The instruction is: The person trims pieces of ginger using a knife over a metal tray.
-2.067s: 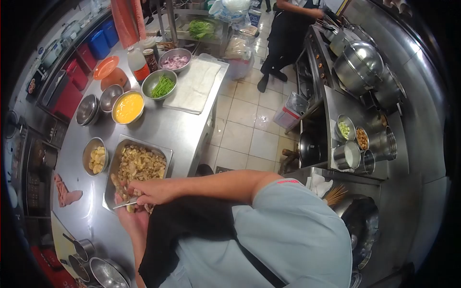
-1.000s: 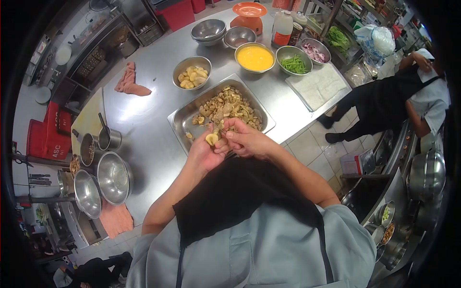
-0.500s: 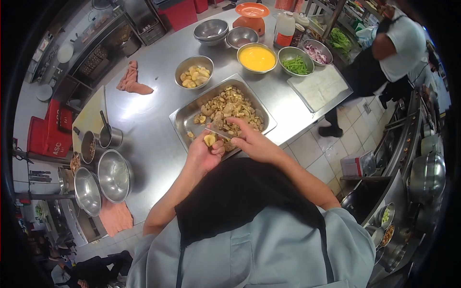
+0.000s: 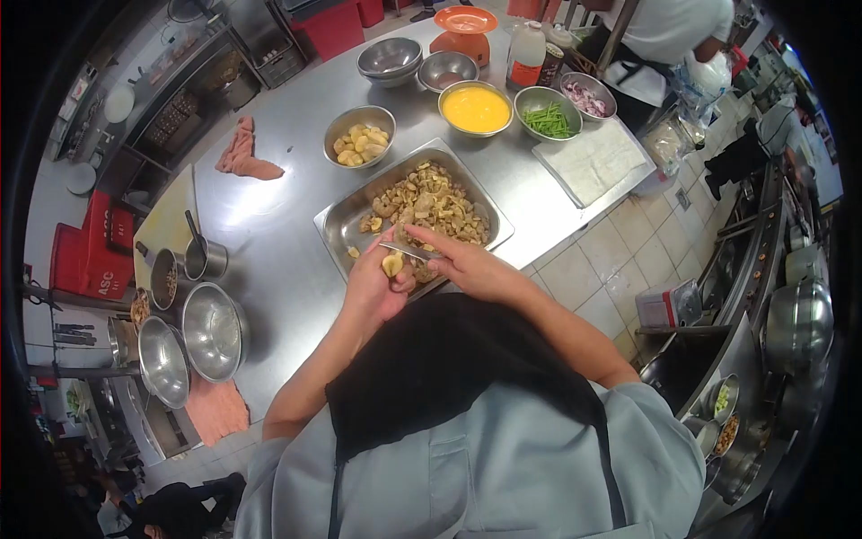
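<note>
Over the near part of a metal tray, my left hand is closed round a small pale yellow piece of food, its kind unclear. My right hand grips a small knife, its blade lying across just above that piece; the handle is mostly hidden in the fingers. Brownish-yellow chunks are heaped in the tray beyond both hands. Behind the tray stands a metal bowl of smooth yellow pieces.
Bowls of yellow liquid, green strips and purple-white onion pieces stand at the back right, near an orange scale. A pink cloth lies back left; steel bowls sit nearer. Another person stands beyond the table.
The knife blade now lies more plainly across above the yellow piece, with my right hand shifted slightly left. The other person at the right has moved farther back along the table.
</note>
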### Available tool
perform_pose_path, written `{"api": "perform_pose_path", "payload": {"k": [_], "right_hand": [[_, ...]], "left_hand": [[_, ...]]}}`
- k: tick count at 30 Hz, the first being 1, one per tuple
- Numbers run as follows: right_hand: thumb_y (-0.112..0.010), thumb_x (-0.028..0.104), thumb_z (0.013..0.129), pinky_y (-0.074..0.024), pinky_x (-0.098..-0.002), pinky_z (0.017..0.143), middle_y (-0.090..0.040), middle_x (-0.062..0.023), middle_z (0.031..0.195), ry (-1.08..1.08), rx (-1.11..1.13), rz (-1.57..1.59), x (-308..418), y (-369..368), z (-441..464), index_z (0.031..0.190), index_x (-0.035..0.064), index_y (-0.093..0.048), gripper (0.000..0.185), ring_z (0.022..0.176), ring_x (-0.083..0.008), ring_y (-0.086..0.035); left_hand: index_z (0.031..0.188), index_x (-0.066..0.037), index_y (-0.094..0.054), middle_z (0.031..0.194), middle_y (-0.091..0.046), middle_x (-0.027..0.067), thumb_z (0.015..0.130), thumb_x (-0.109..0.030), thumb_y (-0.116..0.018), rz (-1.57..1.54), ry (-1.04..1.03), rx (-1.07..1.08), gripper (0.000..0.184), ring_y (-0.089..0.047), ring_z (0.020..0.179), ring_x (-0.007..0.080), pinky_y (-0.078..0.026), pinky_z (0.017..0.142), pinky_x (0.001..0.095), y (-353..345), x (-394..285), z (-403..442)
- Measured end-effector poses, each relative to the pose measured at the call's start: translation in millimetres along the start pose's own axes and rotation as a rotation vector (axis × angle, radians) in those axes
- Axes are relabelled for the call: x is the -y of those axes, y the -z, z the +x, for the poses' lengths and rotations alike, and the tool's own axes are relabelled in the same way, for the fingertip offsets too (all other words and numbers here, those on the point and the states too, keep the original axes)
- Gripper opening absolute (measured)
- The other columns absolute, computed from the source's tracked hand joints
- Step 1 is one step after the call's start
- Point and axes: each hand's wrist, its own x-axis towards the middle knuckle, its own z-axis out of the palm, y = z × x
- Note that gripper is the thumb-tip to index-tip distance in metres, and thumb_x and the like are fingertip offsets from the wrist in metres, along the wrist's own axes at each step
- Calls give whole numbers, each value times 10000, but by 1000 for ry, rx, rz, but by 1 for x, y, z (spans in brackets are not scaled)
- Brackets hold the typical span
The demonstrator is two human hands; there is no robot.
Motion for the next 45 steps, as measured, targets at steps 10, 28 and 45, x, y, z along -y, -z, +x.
{"api": "perform_pose_path", "payload": {"k": [10,28,45], "right_hand": [[-547,169,1061,-551,-451,838,-726,-212,1050,111,-348,-112,-29,-16,28,1536,191,-444,486,956,-375,-722],[-564,168,1071,-464,-271,648,-616,-47,919,-62,-245,316,-6,-4,3,1684,175,-156,736,723,-102,-543],[-631,236,1028,-509,-361,826,-663,-162,988,22,-189,173,-15,-8,-2,1637,47,-273,732,875,-211,-625]], "left_hand": [[1333,-119,-560,859,-558,33,1133,-279,-410,171,21,-83,297,-522,637,140,-409,550,274,-12,13,-1],[1345,-148,-541,1019,-619,42,1064,-159,-567,-11,63,112,282,-594,771,148,-495,653,290,11,7,4],[1401,-92,-546,941,-616,44,1040,-131,-609,218,-79,77,368,-523,703,135,-415,609,269,0,6,-12]]}}
